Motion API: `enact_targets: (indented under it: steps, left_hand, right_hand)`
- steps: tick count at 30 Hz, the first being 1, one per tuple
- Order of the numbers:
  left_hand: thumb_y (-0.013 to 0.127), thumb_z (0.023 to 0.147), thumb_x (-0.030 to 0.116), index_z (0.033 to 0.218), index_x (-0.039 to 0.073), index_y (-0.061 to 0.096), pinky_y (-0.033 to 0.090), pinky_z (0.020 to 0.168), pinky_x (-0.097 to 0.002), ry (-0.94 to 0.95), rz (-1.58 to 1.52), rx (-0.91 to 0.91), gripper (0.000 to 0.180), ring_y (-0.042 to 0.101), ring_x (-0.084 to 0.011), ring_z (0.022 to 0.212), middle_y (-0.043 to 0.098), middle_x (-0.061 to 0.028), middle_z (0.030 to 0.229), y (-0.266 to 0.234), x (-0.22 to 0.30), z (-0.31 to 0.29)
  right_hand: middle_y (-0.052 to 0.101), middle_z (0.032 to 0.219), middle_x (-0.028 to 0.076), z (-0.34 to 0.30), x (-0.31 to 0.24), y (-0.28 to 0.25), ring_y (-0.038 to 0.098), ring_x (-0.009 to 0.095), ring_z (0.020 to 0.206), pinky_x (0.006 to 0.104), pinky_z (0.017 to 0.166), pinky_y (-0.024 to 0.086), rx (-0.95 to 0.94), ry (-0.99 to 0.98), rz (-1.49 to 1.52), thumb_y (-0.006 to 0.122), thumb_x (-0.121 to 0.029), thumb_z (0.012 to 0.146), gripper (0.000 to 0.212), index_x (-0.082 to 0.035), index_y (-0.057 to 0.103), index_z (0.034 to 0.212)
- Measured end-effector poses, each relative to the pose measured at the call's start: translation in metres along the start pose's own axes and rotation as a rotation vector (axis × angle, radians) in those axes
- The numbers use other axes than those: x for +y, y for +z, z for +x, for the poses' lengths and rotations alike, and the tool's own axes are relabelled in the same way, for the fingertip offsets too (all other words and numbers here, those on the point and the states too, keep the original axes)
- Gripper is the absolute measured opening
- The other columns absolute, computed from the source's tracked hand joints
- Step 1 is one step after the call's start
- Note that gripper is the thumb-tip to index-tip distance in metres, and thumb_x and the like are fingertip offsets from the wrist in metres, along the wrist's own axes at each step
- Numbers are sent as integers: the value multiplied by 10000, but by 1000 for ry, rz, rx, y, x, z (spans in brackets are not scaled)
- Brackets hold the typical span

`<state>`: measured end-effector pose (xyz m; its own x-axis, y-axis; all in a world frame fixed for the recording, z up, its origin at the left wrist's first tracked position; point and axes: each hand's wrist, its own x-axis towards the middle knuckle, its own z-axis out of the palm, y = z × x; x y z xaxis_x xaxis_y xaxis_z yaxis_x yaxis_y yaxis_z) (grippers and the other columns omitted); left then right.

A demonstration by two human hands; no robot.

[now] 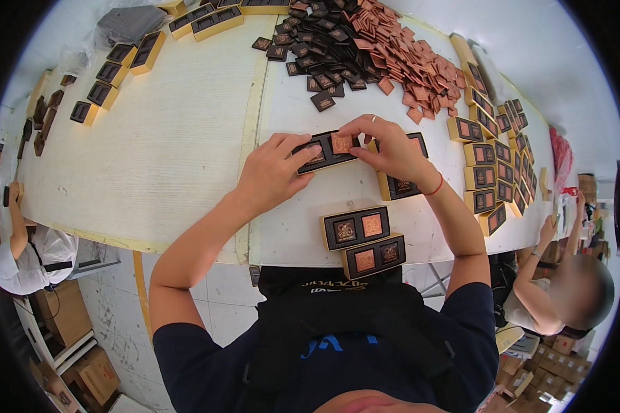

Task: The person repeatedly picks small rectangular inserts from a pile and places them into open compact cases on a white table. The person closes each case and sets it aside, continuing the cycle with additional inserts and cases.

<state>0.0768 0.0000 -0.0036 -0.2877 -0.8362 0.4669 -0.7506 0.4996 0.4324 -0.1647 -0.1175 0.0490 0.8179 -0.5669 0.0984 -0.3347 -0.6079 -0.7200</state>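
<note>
In front of me on the white table lies a two-compartment box (326, 148), black inside with gold sides. My left hand (272, 168) grips its left end, fingers bent over a square piece in that compartment. With thumb and fingertips, my right hand (393, 148) pinches a copper-coloured square (342, 143) at the right compartment. Beneath and beside the right hand are two more boxes, one partly covered by it and the other (398, 187) just nearer me. Two filled boxes, an upper one (357, 228) and a lower one (374, 256), sit by the near edge, each with one dark and one copper square.
Beyond my hands spreads a heap of black squares (324, 51) beside copper squares (413, 62). Filled boxes (480, 177) cluster at the right. Boxes with dark compartments (110, 73) line the far left. One person (38, 255) works at the left, another (541, 296) at the right.
</note>
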Motion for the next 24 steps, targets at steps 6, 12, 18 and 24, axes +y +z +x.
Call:
enact_targets:
  steps: [6,12,18,24]
  left_hand:
    - [838,723,137,1375,105,483,546,839,-387,-87,-87,-6,743,607,-287,1093,630,-91,1181,0,0,0]
    - [842,723,131,1401,114,448,546,836,-387,-97,-102,-4,784,608,-300,1079,632,-99,1164,-1,2,1]
    - [832,734,144,1305,119,555,547,863,-372,-49,-65,0,635,610,-277,1106,634,-73,1219,0,-1,1]
    - [832,738,168,1151,111,660,550,885,-362,-14,-16,8,451,614,-258,1137,629,-45,1276,-2,-2,-1]
  right_hand:
    - [666,1053,78,0,-2,2,650,210,943,329,816,529,31,-74,-53,690,60,822,390,-71,688,1189]
    - [656,1001,94,1,-3,0,656,217,929,316,802,528,-12,-67,-1,669,55,832,364,-68,693,1173]
    - [663,944,36,1,-2,0,643,81,813,220,704,506,123,234,454,709,-33,881,182,-18,662,1056]
    - [656,731,42,0,-6,16,609,88,645,229,592,477,276,286,73,804,-182,851,265,-12,605,895]
